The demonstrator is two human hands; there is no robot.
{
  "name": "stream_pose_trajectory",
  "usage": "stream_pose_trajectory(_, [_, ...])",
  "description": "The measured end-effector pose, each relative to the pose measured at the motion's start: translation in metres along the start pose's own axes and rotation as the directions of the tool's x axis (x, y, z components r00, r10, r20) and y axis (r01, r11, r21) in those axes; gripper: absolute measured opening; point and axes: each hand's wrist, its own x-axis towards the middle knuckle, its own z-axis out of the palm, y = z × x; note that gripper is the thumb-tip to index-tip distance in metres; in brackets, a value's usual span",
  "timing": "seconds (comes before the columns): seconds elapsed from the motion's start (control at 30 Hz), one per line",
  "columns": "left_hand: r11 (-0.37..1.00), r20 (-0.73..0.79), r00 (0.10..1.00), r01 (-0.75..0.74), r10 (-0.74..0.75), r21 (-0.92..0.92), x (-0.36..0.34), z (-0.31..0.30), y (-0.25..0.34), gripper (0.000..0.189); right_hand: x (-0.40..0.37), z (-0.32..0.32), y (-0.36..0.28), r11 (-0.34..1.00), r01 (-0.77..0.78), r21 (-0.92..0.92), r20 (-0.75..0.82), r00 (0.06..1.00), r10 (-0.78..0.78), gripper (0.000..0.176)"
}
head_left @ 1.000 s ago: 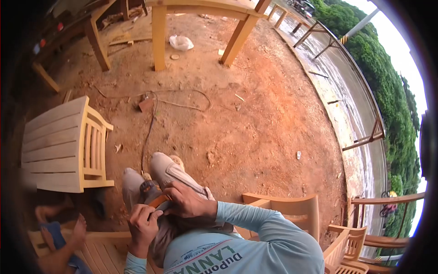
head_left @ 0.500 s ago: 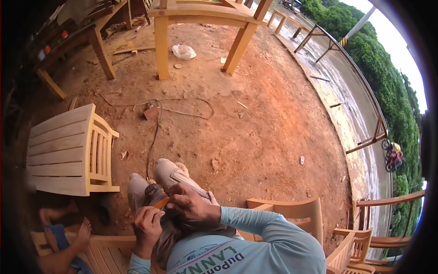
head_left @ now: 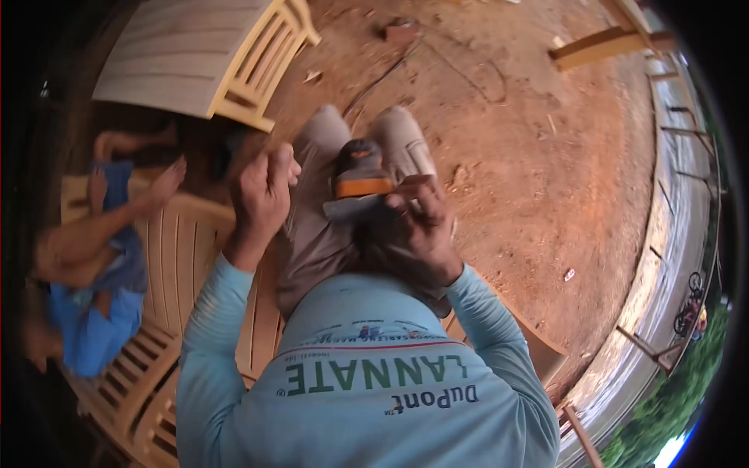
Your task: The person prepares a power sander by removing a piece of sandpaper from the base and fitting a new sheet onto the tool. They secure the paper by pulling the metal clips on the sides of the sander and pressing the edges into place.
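Red dirt floor (head_left: 538, 156). Pale slatted wooden chair (head_left: 195, 54) upper left; person in blue (head_left: 94, 265) close by. Grey-and-orange power sander (head_left: 360, 168) on lap; right hand (head_left: 421, 230) grips its base; left hand (head_left: 264, 191) fisted alongside, apart.

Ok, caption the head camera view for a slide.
Seated person's right hand holds a grey and orange power sander on the lap, left hand fisted.

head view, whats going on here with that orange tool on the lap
A seated person has a grey and orange power tool lying across their knees. Their right hand grips its near end; the left hand is raised beside it in a fist, apart from it. Another person sits at the left.
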Motion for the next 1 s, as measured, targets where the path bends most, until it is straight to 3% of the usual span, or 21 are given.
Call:
stream_pose_trajectory(0.07, [0.996, -0.033, 0.999, 0.040, -0.043, -0.076, -0.002, -0.006, -0.012, 0.015, -0.002, 0.002, 0.004, 0.999, 0.009, -0.035, 0.001, 1.000, -0.009, 0.015])
stream_pose_trajectory(0.17, [0.987, -0.079, 0.985, -0.158, 0.156, -0.032, -0.001, 0.006, 0.014, 0.014, -0.001, 0.003, 0.001, 0.999, -0.028, -0.040, -0.019, 0.999, 0.027, 0.015])
stream_pose_trajectory(0.27, [0.976, 0.153, 0.964, -0.218, 0.216, -0.007, -0.007, 0.014, 0.046, 0.014, -0.002, 0.003, 0.005, 0.999, -0.025, -0.025, -0.013, 1.000, 0.025, 0.015])
stream_pose_trajectory(0.37, [0.943, 0.214, 0.927, -0.327, 0.307, 0.064, -0.011, 0.034, 0.048, 0.015, -0.002, 0.003, 0.005, 0.999, -0.021, -0.028, -0.008, 1.000, 0.021, 0.015])
stream_pose_trajectory(0.47, [0.966, 0.302, 0.925, -0.254, 0.231, 0.039, -0.009, 0.040, 0.038, 0.013, -0.001, 0.004, 0.006, 0.999, -0.020, -0.027, -0.013, 1.000, 0.020, 0.016])
stream_pose_trajectory(0.67, [0.982, 0.291, 0.942, -0.187, 0.168, 0.038, -0.006, 0.041, 0.038, 0.011, 0.004, 0.004, 0.001, 0.999, -0.033, -0.037, 0.005, 0.999, 0.034, 0.016])
stream_pose_trajectory(0.87, [0.989, 0.250, 0.958, -0.146, 0.138, 0.013, -0.009, 0.046, 0.039, 0.008, 0.001, 0.004, 0.008, 0.971, -0.183, 0.157, 0.021, 0.983, 0.182, 0.017])
stream_pose_trajectory(0.97, [0.945, 0.207, 0.935, -0.313, 0.289, 0.091, -0.014, 0.039, 0.043, 0.003, -0.003, 0.001, -0.006, 0.980, -0.182, 0.078, -0.012, 0.983, 0.183, 0.017])
stream_pose_trajectory(1.0, [0.925, 0.188, 0.922, -0.363, 0.339, 0.109, -0.014, 0.034, 0.049, 0.003, -0.005, -0.001, -0.009, 0.996, -0.090, 0.007, -0.020, 0.996, 0.091, 0.018])
